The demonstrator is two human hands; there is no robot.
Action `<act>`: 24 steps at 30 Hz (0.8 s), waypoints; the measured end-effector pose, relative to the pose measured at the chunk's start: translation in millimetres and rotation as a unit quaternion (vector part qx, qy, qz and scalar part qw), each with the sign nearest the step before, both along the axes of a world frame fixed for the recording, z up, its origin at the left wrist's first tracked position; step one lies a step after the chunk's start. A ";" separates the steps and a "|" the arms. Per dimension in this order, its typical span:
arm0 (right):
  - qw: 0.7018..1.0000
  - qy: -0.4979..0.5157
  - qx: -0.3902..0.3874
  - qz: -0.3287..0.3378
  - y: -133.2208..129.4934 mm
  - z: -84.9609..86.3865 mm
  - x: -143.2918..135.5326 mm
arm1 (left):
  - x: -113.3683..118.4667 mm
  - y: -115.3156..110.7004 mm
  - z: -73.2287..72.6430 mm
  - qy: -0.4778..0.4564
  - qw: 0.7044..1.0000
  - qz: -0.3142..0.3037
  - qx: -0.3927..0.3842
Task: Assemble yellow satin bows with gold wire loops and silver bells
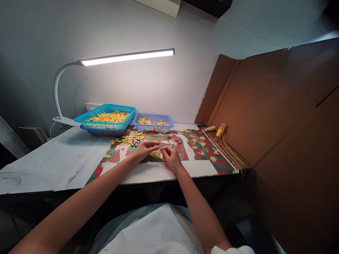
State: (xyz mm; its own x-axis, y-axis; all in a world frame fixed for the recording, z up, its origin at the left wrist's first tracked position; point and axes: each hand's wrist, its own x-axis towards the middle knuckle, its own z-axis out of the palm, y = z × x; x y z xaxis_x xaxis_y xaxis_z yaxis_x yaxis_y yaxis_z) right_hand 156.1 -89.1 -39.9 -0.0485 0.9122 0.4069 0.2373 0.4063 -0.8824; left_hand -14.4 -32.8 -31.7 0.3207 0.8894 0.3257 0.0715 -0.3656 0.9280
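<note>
My left hand point(144, 149) pinches a small shiny silver piece point(159, 145) at its fingertips; it looks like one of the small silver bells point(135, 143) piled just to the left. Close beside it, my right hand point(172, 157) has thumb and fingertips pressed together; whatever they hold is too small to make out. A yellow ribbon bow point(153, 153) shows below and between the hands, partly hidden. More yellow bows point(128, 139) lie beyond the bells. Behind my right hand is a slim pinkish-red tool point(174, 140).
A turquoise basket point(106, 126) of yellow bows rests on a blue one at the back left. Right of it stands a lavender basket point(153, 128). A lamp point(127, 57) arches above. Cardboard point(275, 106) walls the right side, near a yellow spool point(220, 130) and golden cords point(231, 151).
</note>
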 end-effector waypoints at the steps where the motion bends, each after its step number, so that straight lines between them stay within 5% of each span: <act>1: 1.000 0.000 0.001 -0.001 0.1 -0.4 0.0 | -0.1 -0.5 0.2 -0.001 1.000 -0.002 -0.004; 12: 1.000 0.007 0.003 0.005 0.7 -3.2 0.2 | -0.2 -4.7 3.2 0.026 0.999 -0.029 -0.002; 17: 1.000 -0.002 -0.008 0.022 1.5 -3.1 -0.7 | -0.4 -4.3 4.8 0.042 0.998 -0.029 0.045; 24: 0.997 -0.027 0.047 -0.046 1.9 1.7 0.8 | -1.0 -5.1 7.2 0.081 0.988 0.019 0.132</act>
